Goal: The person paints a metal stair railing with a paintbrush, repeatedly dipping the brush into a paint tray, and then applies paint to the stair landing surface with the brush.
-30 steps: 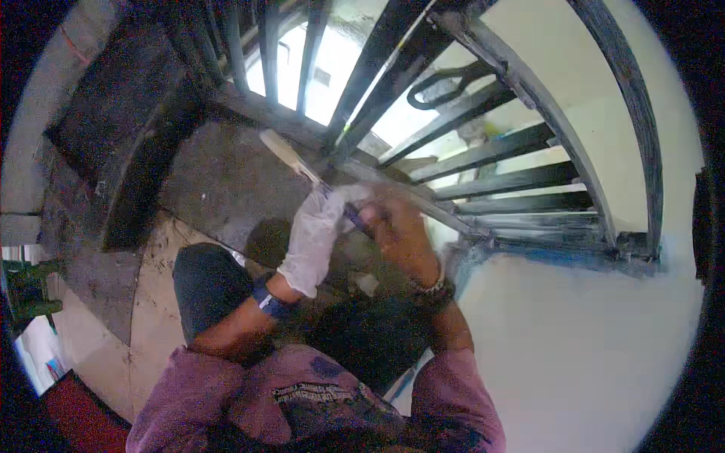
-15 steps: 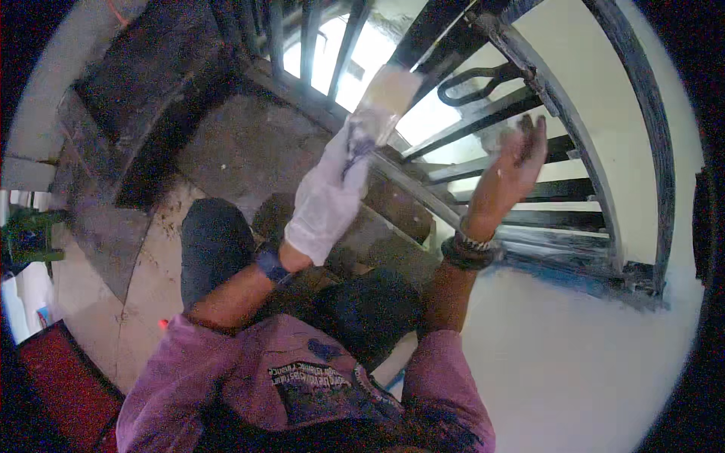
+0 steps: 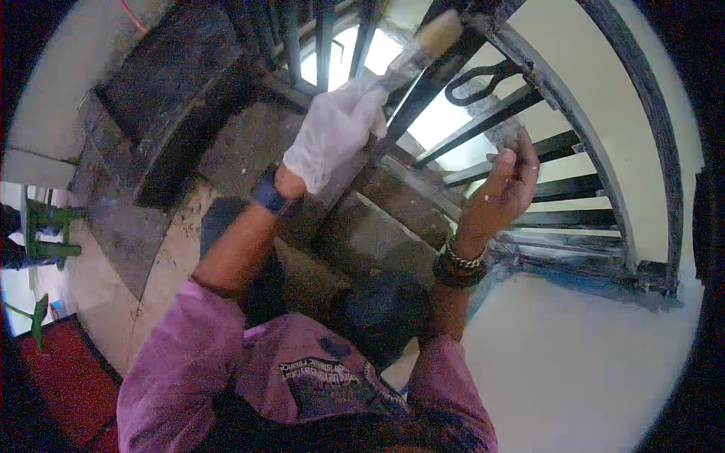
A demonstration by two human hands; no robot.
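Observation:
My left hand (image 3: pixel 336 128), in a white glove, is closed around the handle of a paintbrush (image 3: pixel 411 64). The brush points up and to the right, its pale bristles close to a wide dark bar of the metal railing (image 3: pixel 445 57). My bare right hand (image 3: pixel 502 189) is raised beside the railing's lower bars, palm turned inward. Its fingers are loosely bent with the thumb apart, and I see nothing held in them. Some fingertips are hidden. Pale specks dot its skin.
A dark curved handrail (image 3: pixel 642 83) runs down the right, and a hooked metal loop (image 3: pixel 479 83) juts between bars. Dark stone steps (image 3: pixel 249 143) lie beneath my hands. White wall (image 3: pixel 581 355) fills the lower right. A red mat (image 3: pixel 68 377) and a green stand (image 3: pixel 53 230) are at left.
My left hand has moved the brush up and right toward the railing's wide bar. My right hand's fingers have bent from a stretched-out pose, and the hand is slightly lower.

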